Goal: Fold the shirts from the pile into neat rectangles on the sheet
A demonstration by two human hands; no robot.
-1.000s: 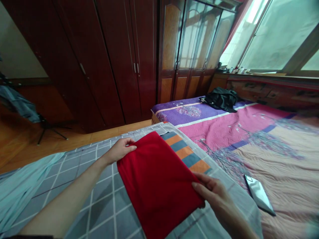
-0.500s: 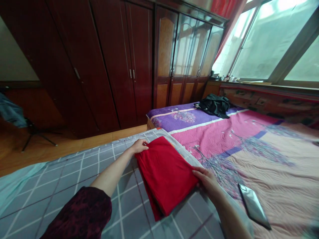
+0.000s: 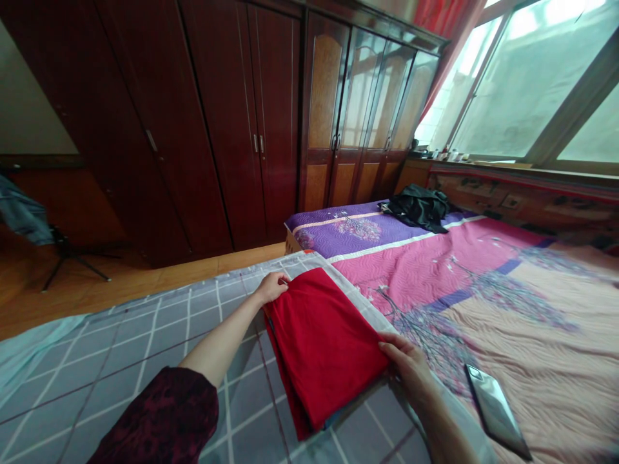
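Note:
A folded red cloth (image 3: 329,348) lies on the grey checked bedcover (image 3: 169,361), its layers showing along the near left edge. My left hand (image 3: 271,288) pinches its far left corner between thumb and fingers. At the right corner, my right hand (image 3: 403,361) grips the cloth, thumb on top and fingers partly hidden beneath. A sliver of something blue shows under the cloth's near edge. Whether the cloth is a garment I cannot tell.
A phone (image 3: 497,409) lies to the right on the quilt (image 3: 522,348), which is purple, pink and beige. Farther back is a crumpled black garment (image 3: 418,207). Dark red wardrobes (image 3: 217,129) line the back. A small tripod (image 3: 75,258) stands on the floor at left.
Both hands keep their hold on the cloth's corners. The right corner sits slightly lower and farther right, and a bit of blue now shows beneath the near edge. The view has shifted slightly.

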